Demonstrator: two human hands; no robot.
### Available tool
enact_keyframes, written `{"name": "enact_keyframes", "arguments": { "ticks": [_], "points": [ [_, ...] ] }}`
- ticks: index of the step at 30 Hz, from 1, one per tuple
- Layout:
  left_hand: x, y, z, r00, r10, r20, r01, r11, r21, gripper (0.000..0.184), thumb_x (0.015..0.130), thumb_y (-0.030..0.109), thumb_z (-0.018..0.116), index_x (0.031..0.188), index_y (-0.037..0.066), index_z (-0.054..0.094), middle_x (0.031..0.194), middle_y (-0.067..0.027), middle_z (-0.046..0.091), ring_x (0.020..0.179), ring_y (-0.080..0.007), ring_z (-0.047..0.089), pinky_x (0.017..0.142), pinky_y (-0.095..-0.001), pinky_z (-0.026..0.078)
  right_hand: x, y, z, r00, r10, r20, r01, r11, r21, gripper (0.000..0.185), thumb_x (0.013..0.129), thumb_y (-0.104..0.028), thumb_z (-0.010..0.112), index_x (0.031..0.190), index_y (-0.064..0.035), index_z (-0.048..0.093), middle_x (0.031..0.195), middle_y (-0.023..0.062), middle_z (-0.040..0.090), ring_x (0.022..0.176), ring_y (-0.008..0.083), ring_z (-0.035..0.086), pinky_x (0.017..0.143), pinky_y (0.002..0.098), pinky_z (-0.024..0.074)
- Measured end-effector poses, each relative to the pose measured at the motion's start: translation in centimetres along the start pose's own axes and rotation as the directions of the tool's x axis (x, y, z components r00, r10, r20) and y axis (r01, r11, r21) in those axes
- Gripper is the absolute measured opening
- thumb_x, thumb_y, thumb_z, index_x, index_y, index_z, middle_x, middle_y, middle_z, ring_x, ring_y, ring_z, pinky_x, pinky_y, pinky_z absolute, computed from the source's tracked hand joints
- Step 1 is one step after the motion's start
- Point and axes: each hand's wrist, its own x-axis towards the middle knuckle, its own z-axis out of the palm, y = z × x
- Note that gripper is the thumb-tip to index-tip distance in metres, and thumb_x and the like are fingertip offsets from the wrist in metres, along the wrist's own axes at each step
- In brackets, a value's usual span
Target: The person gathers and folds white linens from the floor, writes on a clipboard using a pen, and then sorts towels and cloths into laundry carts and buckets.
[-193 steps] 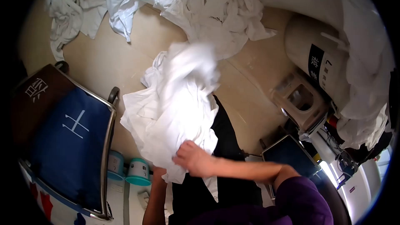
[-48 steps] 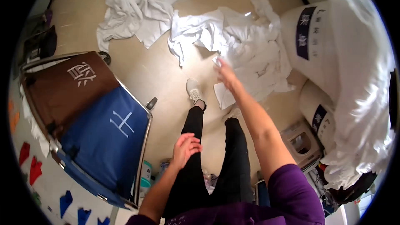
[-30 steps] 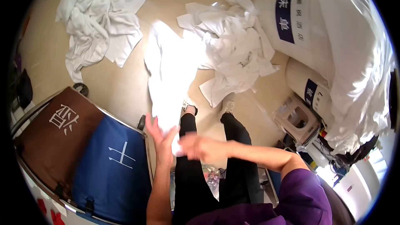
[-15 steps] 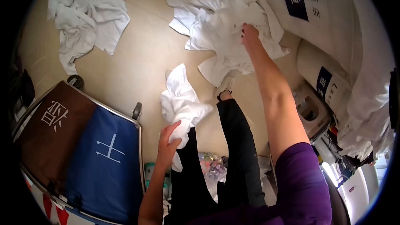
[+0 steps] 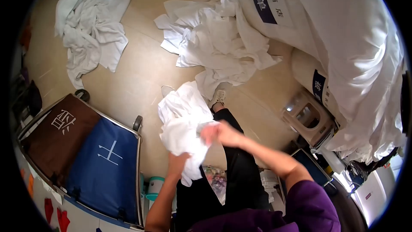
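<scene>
Two hands (image 5: pixel 222 134), two cloth heaps (image 5: pixel 219 34)

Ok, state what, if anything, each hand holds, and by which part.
The left hand holds a white cloth near its lower end. The right hand is blurred at the cloth's right side; its grip can't be told.

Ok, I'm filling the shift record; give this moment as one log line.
left hand: holding white cloth | right hand: at cloth, blurred, grip unclear | floor: cloth pile, second pile | nearby: blue bag
</scene>
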Motion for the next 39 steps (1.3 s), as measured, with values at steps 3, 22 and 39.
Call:
{"name": "enact_keyframes", "arguments": {
  "ticks": [3,22,39],
  "points": [
    [0.4,-3.3,-4.5,0.938,0.026,-0.344,-0.112,0.966,-0.234,0.054,0.07,0.002,0.059,0.124,-0.007,0.052,0.107,-0.0179,0.063,0.093,-0.0282,0.064,0.082,-0.0387,0.054,6.3,-1.0,-10.5,0.858,-0.27,-0.437,-0.237,0.548,-0.802,0.024,0.094,-0.017,0.054,0.11,-0.003,0.066,0.097,0.0142,0.069,0.092,0.0309,0.065,0.084,0.0412,0.0508],
    [0.2,-3.3,6.9,0.985,0.167,-0.044,-0.172,0.975,-0.143,0.025,0.094,0.012,0.056,0.109,-0.003,0.069,0.109,-0.0084,0.067,0.102,-0.0152,0.059,0.093,-0.0278,0.043,3.9,0.6,-20.5,0.954,-0.25,-0.164,-0.079,0.318,-0.945,0.033,0.087,-0.014,0.057,0.118,-0.0038,0.062,0.101,0.0182,0.069,0.092,0.0352,0.065,0.082,0.0432,0.0515],
    [-1.8,-9.4,-4.8,0.733,0.022,-0.68,-0.107,0.991,-0.084,0.064,0.075,0.003,0.054,0.138,0.0,0.045,0.133,-0.0194,0.052,0.119,-0.027,0.052,0.101,-0.0375,0.042,21.8,-8.6,-16.2,0.612,-0.764,-0.203,0.055,0.297,-0.953,0.062,0.084,-0.007,0.064,0.14,-0.0075,0.039,0.134,0.0187,0.047,0.116,0.0395,0.053,0.093,0.0444,0.0472]
  ]
}}
